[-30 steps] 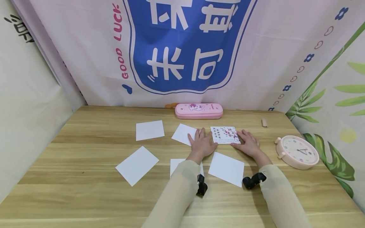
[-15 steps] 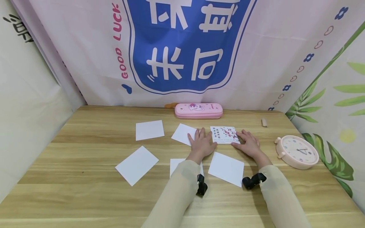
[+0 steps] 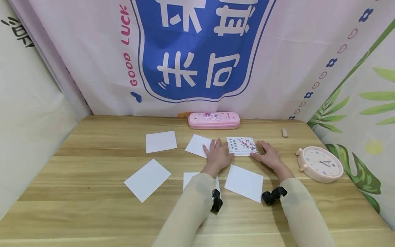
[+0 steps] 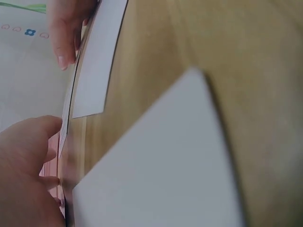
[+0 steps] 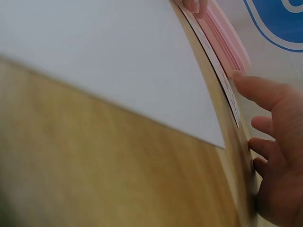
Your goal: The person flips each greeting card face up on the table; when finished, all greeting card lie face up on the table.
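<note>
Card with printed blossom lies between left hand and right hand, both with fingers apart. Thumb contact is unclear.

Printed card: white, pinkish-red blossoms, black characters. 5 other cards: plain white.

Blossom-printed white card; flat, face up

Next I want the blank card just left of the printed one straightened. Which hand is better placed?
Probably the left hand: in the head view it overlaps the right part of that blank card. The right hand is farther off, at the right end of the printed card.
</note>
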A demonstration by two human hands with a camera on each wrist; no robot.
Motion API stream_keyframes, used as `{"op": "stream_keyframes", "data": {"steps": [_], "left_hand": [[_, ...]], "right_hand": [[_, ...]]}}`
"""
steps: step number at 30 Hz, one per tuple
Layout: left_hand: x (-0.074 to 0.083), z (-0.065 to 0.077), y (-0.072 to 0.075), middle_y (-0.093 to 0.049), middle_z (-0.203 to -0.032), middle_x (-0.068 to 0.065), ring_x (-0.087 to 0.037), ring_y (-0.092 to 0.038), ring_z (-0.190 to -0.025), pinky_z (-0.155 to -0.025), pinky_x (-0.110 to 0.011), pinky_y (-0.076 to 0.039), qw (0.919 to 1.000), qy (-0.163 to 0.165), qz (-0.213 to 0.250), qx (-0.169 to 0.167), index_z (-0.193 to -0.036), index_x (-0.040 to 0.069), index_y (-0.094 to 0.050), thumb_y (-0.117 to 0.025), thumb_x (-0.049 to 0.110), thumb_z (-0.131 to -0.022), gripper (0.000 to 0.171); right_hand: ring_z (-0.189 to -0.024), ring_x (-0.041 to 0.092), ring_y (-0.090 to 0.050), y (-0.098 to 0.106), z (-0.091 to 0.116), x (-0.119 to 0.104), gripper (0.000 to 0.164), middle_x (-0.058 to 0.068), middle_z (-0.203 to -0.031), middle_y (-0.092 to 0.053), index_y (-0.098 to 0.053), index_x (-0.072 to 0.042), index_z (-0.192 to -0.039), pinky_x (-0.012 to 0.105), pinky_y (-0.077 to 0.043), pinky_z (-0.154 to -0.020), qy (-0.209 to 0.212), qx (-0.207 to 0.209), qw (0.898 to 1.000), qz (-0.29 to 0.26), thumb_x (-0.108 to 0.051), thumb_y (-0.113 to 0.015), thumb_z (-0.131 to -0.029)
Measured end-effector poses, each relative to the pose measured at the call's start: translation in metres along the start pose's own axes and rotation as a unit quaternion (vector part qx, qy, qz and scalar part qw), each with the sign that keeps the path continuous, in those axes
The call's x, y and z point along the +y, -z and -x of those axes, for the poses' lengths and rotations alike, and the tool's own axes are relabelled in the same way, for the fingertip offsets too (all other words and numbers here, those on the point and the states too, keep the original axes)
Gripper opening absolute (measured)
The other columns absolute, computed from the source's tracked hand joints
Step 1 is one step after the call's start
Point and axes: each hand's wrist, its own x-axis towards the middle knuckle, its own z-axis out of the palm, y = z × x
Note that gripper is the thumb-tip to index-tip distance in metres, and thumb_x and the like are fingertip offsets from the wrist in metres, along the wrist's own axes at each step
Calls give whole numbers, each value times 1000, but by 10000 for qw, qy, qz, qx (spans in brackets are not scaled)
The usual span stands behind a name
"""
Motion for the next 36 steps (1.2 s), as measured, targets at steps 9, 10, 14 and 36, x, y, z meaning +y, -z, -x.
{"op": "stream_keyframes", "data": {"steps": [9, 10, 14, 36], "left_hand": [[4, 0, 10, -28, -137, -9, -32, -16, -125, -94, -57, -3, 9984, -14, 376, 414, -126, 21, -45, -50, 42, -82, 49], [4, 1, 13, -28, -137, -9, -32, -16, -125, -94, -58, -4, 9982, -6, 413, 444, -126, 21, -45, -50, 42, -82, 49], [1, 4, 27, -29, -136, -10, -32, -18, -124, -94, -58, -5, 9971, -72, 567, 504, -127, 20, -44, -53, 42, -81, 52], [-82, 27, 69, -31, -135, -11, -31, -20, -124, -93, -59, -6, 9874, -341, 1058, 1126, -129, 17, -40, -67, 41, -71, 68]], "right_hand": [[-124, 39, -13, 8, 8, -7, 84, 25, -137, -15, -13, -3, -137, 51, -13, -97, -223, -165, 9937, -1090, -36, -62, -77], [-124, 39, -13, 9, 8, -9, 84, 24, -138, -15, -13, -5, -138, 51, -13, -97, -252, -182, 9930, -1143, -36, -62, -77], [-124, 40, -10, 14, 10, -18, 83, 23, -139, -10, -11, -9, -139, 53, -11, -96, -296, -236, 9931, -1113, -36, -61, -78], [-125, 32, -16, -15, 10, -107, 73, 13, -139, -21, -27, -10, -135, 50, -15, -97, 866, 208, 9848, -1489, -29, -65, -76]]}}
